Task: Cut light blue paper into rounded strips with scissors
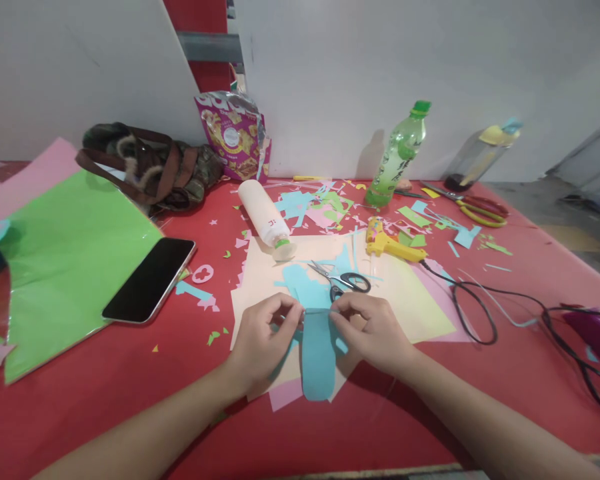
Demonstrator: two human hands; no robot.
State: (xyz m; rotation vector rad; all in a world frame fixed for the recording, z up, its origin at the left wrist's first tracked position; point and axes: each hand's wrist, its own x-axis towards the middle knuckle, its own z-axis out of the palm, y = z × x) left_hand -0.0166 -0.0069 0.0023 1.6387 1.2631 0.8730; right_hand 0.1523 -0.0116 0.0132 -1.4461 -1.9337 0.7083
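A long blue paper strip (319, 360) with a rounded near end is held up between my two hands. My left hand (267, 337) pinches its far left corner between thumb and forefinger. On the opposite corner, my right hand (373, 330) pinches it the same way. A fold or edge runs across the strip between the fingertips. Just beyond lie black-handled scissors (337, 275), blades pointing left, over blue paper scraps (300, 280). Beneath everything are cream paper sheets (265, 267).
Left are a phone (150, 280) and green paper (75, 253). A white bottle (265, 213) lies beyond. A yellow glue gun (393, 245) with a black cord (460, 283) is at right. A green drink bottle (397, 157) and snack bag (235, 137) stand by the wall.
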